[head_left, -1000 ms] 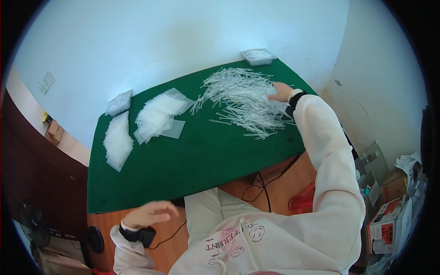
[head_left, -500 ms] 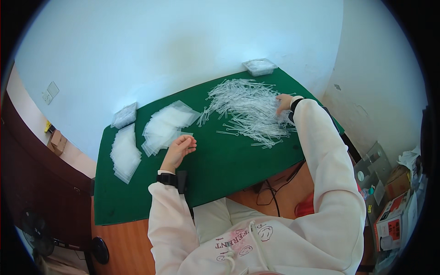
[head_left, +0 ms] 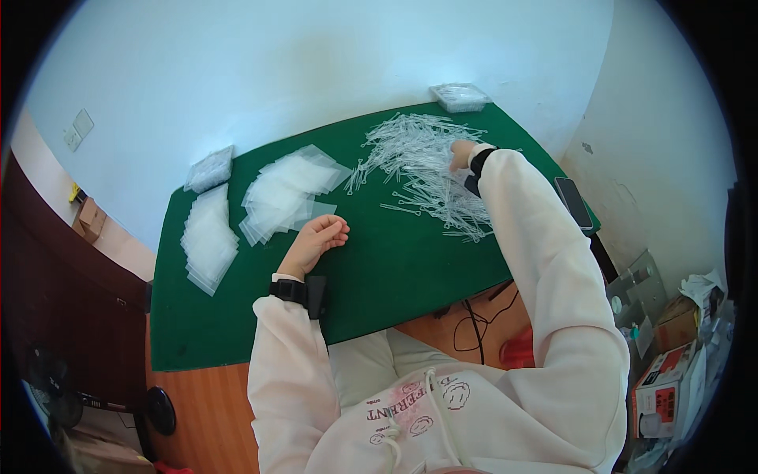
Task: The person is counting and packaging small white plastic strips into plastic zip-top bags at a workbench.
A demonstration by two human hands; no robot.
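My left hand rests palm up on the green table, fingers loosely curled, holding nothing, just below a fanned pile of clear plastic bags. My right hand reaches into a heap of thin clear plastic sticks at the far right of the table; its fingers are down among them, and I cannot tell whether it grips any. Both wrists wear black bands.
A second stack of clear bags lies at the table's left, with a wrapped packet behind it. Another packet sits at the far right corner. A dark phone lies at the right edge. Boxes crowd the floor right.
My left hand rose from my lap onto the table and settled below the clear bags. My right hand stayed in the stick heap.
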